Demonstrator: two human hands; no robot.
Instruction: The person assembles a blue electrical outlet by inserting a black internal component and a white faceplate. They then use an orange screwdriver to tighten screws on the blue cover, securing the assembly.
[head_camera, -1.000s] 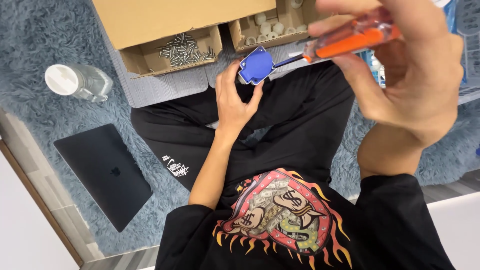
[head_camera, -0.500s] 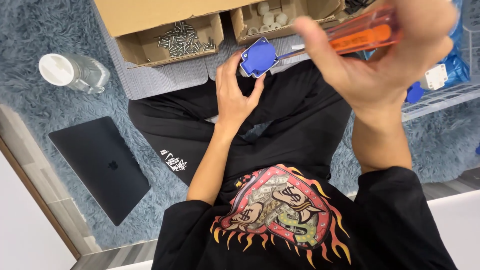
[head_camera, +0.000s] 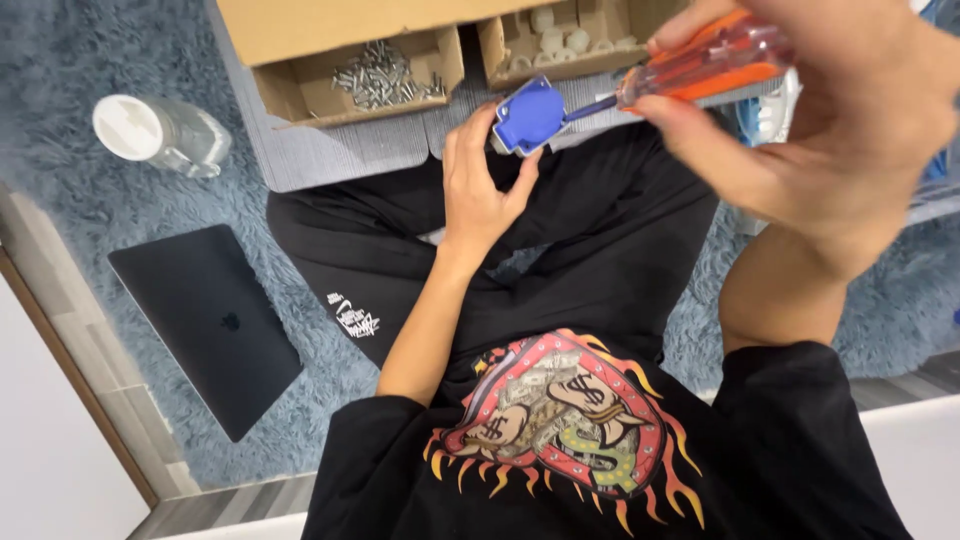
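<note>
My left hand (head_camera: 478, 190) is raised over my lap and grips a small blue plastic plug-like part (head_camera: 528, 104) by its fingertips. My right hand (head_camera: 830, 130), close to the camera, is closed around the clear orange handle of a screwdriver (head_camera: 700, 68). The screwdriver's metal shaft points left and its tip meets the blue part. I sit cross-legged in black trousers and a black printed shirt.
Ahead of my knees, a grey board (head_camera: 340, 160) carries a cardboard tray of metal screws (head_camera: 385, 78) and another tray of white parts (head_camera: 560, 38). A clear bottle with a white cap (head_camera: 160, 133) and a closed dark laptop (head_camera: 205, 325) lie on the blue shaggy rug at left.
The blue part and screwdriver stay joined. My right hand has shifted slightly on the handle, and the view has moved a little.
</note>
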